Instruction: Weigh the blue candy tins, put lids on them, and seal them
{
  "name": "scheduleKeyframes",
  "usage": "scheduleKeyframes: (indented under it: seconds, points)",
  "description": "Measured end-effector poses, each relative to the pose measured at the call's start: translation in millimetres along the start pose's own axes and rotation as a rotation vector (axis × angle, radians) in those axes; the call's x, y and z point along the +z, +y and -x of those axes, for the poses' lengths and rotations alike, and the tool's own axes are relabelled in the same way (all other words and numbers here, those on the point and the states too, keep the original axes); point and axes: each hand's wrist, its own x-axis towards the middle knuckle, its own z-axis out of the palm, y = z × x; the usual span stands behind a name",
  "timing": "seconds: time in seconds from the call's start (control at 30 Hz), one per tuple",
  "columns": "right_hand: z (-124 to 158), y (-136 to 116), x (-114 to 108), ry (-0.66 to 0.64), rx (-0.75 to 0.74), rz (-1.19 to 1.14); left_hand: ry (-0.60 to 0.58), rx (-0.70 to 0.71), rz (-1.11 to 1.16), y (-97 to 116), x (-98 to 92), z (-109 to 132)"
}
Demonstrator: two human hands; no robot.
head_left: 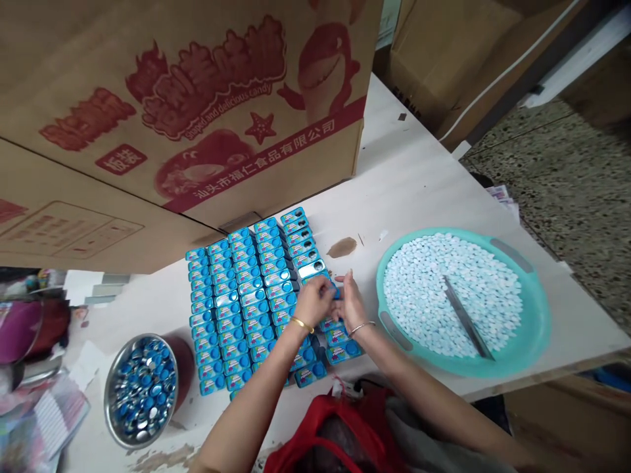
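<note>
Rows of small blue candy tins [246,295] lie side by side on the white table [419,177]. My left hand [313,302] and my right hand [349,303] meet over the right end of the rows. Both are pinched on one small blue tin [337,293] between them. One tin with an open pale top [312,269] lies just above my hands. Each wrist wears a thin bangle.
A teal basin [535,328] of small white and pale-blue candies with a metal scoop [466,315] sits at right. A metal bowl of blue lids [140,389] stands at lower left. A large printed cardboard box [187,105] looms behind. Red cloth [345,427] lies on my lap.
</note>
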Motion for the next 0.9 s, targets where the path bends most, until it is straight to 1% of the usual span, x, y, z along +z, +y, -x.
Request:
scheduleKeyframes:
  seconds: [0.07, 0.13, 0.23, 0.33, 0.47, 0.6, 0.73, 0.83, 0.9]
  points:
    - [2, -1, 1, 0.054, 0.017, -0.001, 0.056, -0.148, -0.086, -2, -6.3, -22]
    - [3, -1, -3, 0.068, 0.012, 0.009, 0.049, -0.256, -0.244, -4, -13.7, -46]
    - [4, 1, -12, 0.080, -0.011, 0.059, -0.081, -0.343, -0.401, -5, -22.5, -75]
    - [6, 1, -18, 0.081, -0.043, 0.130, -0.173, -0.377, -0.428, -5, -27.0, -91]
    - [13, -6, -11, 0.036, -0.077, 0.163, -0.219, -0.387, -0.458, -8, -29.5, -95]
    - [20, -11, -5, -0.019, -0.113, 0.154, -0.210, -0.353, -0.434, -12, -31.1, -88]
    - [22, -4, -11, -0.001, -0.093, 0.152, -0.216, -0.359, -0.443, -13, -29.3, -85]
    - [21, 2, -14, 0.012, -0.071, 0.170, -0.233, -0.388, -0.463, -13, -27.4, -90]
    - [19, 3, -12, 0.005, -0.072, 0.185, -0.248, -0.400, -0.456, -11, -27.5, -95]
